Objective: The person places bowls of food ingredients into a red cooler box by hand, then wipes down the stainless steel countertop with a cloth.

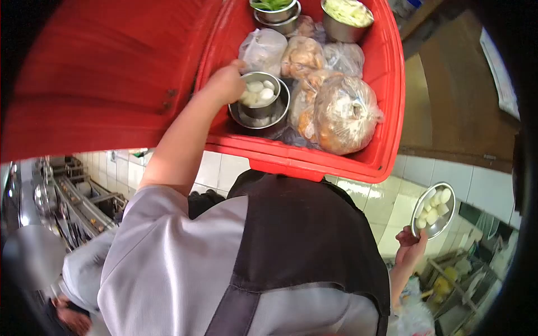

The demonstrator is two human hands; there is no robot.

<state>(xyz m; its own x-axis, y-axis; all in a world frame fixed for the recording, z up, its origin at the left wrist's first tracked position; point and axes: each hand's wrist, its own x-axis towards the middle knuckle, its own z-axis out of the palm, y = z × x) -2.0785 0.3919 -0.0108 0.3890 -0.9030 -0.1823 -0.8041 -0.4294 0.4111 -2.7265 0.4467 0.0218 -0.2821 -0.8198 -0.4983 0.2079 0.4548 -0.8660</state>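
Note:
Inside a red cooler box [269, 147], my left hand [226, 83] is closed on the rim of a metal cup [259, 112] holding white pieces. That cup sits within a wider metal bowl [283, 115]. Right of it lie clear plastic bags [347, 115] of food, and a white bag [263, 49] is just above. Out at the right, away from the box, my right hand [412, 245] grips the lower edge of a small metal bowl [444, 219] with white chunks in it.
The open red lid [101, 73] fills the upper left. Metal containers of green leaves [273, 4] and shredded vegetable [346, 13] stand at the box's far end. A brown wooden surface [454, 106] is on the right. Another person [89, 274] is at lower left, near metal racks.

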